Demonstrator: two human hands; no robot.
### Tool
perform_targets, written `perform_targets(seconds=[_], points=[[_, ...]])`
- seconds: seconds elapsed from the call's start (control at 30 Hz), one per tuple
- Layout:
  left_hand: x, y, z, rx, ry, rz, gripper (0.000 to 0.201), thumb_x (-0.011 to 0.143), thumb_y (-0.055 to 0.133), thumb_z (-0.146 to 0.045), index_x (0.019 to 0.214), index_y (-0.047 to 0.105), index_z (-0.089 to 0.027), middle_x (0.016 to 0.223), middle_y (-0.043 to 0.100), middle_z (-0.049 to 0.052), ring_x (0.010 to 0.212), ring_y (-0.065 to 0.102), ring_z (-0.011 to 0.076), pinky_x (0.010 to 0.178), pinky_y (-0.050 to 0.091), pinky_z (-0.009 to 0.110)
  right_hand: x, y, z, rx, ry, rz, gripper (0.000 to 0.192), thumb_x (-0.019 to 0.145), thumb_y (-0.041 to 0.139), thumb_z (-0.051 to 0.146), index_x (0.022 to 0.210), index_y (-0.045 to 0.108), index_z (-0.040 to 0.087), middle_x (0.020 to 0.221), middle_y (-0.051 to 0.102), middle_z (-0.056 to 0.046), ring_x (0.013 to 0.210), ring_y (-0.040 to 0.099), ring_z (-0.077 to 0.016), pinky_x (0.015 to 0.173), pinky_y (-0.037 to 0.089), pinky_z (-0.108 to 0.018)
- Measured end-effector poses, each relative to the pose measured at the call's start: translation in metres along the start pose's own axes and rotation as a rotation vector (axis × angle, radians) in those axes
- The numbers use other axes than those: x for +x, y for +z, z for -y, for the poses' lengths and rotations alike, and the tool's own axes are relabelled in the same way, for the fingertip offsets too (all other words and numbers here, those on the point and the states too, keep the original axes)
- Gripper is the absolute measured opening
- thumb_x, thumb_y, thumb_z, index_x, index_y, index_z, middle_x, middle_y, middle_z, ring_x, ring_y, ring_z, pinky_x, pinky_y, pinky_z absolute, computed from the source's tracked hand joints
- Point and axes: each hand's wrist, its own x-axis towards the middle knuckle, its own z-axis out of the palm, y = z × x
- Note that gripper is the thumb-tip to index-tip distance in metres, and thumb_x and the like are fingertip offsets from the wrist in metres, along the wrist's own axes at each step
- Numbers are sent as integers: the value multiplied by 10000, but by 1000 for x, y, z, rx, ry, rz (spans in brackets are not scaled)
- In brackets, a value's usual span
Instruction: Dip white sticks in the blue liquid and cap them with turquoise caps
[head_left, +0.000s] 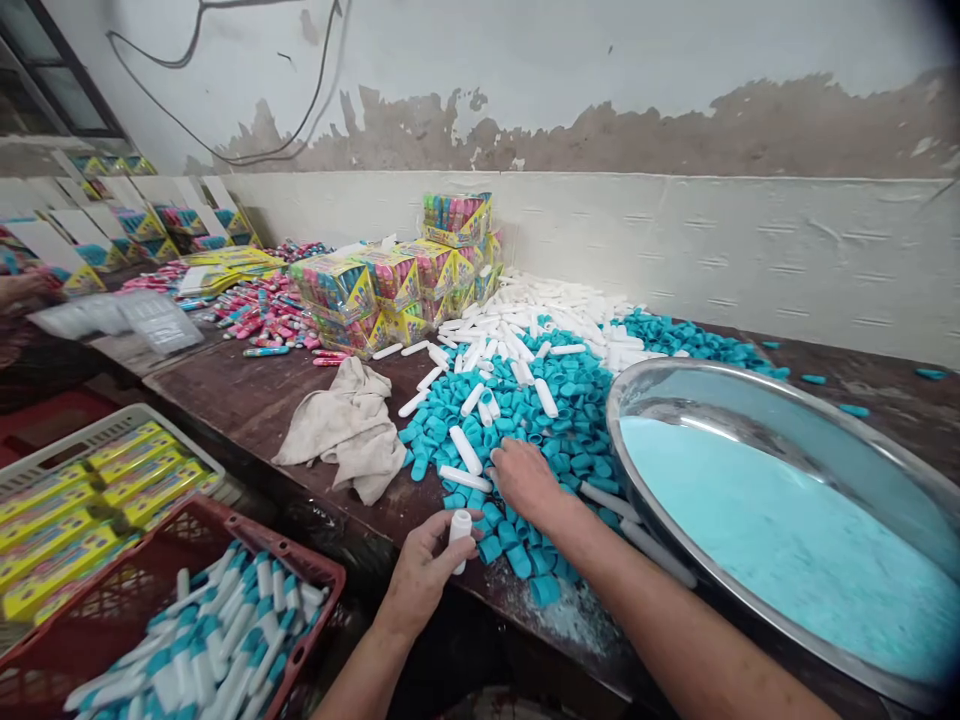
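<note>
Left hand at counter edge, fingers closed around 1 white tube, upright. Right hand open, palm down on blue caps. Tube likely light, rigid, smooth; grip mid-barrel.

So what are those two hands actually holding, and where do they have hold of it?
The left hand holds a white tube around its lower half. The right hand rests on the blue caps; any hold is hidden.

Rear wall: whitewashed, plaster flaked to brown patches, black cables looped across. Lower white panel along a dark wooden worktable. Dark-framed window, upper left.
</note>
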Motion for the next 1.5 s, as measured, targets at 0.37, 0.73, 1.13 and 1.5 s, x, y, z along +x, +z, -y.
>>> perform_targets(seconds=[0.37,0.73,1.13,1.5], points=[[0,4,-10,-52,-22,82,336,761,581,-307,1053,584,-140,864,628,60,763,560,171,675,437,262,-37,-4,-27,526,37,-74,276,709,435,61,843,636,194,773,655,15,746,584,-143,690,436,-234],[-9,15,-22,-71,-1,145,324,743,588,-279,1028,606,-126,844,630,64,747,558,173,668,436,263,-70,-4,-24,1027,149,-72,173,660,447,163,723,607,178,622,576,12,559,516,-135,570,428,-264],[-5,-3,2,-42,-7,-6,306,769,568,-322,1010,596,-134,861,632,64,818,559,198,716,454,289,-13,-9,-10,-87,-102,28,264,784,397,85,851,641,160,905,573,-112,891,504,-235,786,365,-337],[-6,-2,-7,-50,-23,16,300,764,564,-305,1004,597,-128,850,633,61,807,559,193,714,447,284,-39,-7,-34,676,1,12,170,737,495,188,887,574,173,742,590,2,688,536,-142,654,426,-250]])
